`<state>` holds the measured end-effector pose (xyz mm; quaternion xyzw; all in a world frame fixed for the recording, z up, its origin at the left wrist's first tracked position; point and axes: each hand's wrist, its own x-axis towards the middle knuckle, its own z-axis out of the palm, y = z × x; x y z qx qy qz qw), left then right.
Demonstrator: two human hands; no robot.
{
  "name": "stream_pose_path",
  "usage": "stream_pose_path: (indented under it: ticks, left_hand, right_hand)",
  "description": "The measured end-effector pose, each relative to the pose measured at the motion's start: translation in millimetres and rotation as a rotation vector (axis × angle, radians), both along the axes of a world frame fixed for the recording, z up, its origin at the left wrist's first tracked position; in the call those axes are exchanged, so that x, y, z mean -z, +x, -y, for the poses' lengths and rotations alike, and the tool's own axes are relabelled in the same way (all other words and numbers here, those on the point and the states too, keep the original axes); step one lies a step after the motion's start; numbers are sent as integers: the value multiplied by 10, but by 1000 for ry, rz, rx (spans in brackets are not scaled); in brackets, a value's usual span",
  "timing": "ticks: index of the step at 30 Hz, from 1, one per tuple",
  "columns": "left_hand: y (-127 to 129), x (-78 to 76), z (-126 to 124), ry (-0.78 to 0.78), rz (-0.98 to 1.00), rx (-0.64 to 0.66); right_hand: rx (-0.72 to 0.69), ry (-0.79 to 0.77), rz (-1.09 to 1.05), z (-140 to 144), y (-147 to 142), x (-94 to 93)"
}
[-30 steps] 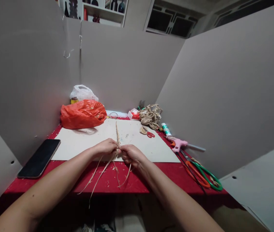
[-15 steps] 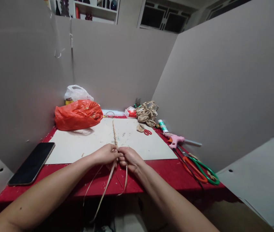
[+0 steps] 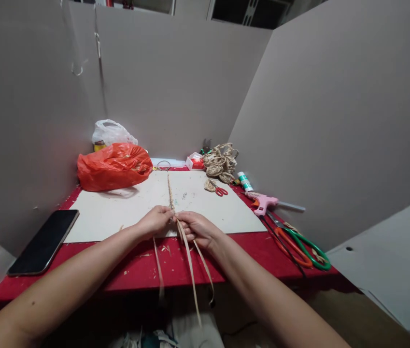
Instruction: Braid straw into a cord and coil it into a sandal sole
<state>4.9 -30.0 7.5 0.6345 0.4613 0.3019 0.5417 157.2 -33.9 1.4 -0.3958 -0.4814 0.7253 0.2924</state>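
Observation:
A thin straw-coloured braid (image 3: 170, 191) lies straight on the white board, its near end running into my fingers. My left hand (image 3: 157, 218) pinches that end from the left. Close against it, my right hand (image 3: 195, 227) is closed on the loose strands at the same spot. Several flat strands hang from my hands over the table's front edge; the long middle strand (image 3: 190, 268) reaches lowest. How the strands cross between my fingertips is hidden.
An orange plastic bag (image 3: 114, 166) sits at the back left, a black phone (image 3: 43, 241) at left. Braided coils (image 3: 221, 162), red-handled scissors (image 3: 221, 191), a pink glue gun (image 3: 265, 204) and large shears (image 3: 306, 249) line the right. Grey panels (image 3: 335, 121) enclose the table.
The long middle strand has swung from the left over to the right and now hangs by my right hand. The view has tipped slightly downward.

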Motion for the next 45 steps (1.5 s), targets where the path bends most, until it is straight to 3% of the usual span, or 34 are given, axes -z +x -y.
stream_pose_path:
  ticks: [6,12,18,23,28,36,42,45]
  left_hand:
    - [-98,-62,-67,41,-23,91]
    - [-139,-112,-107,-35,-36,148]
    - [-102,-82,-108,-420,103,175]
    - [-31,-66,-97,-443,125,106]
    - [14,-45,-64,-414,123,29]
    - [53,-60,-1,-340,107,-62]
    - [82,-66,44,-295,127,-100]
    - [68,-80,64,-308,160,-89]
  right_hand:
    - [-40,259,294,25,68,-15]
    - [-30,624,666,2,65,-45]
    - [0,841,1053,118,51,-107]
    - [-12,908,1233,184,36,-77]
    - [-57,952,1293,209,68,-141]
    - [-59,900,1209,212,211,-278]
    - [-92,819,916,189,150,-200]
    - [-101,835,965,247,44,-134]
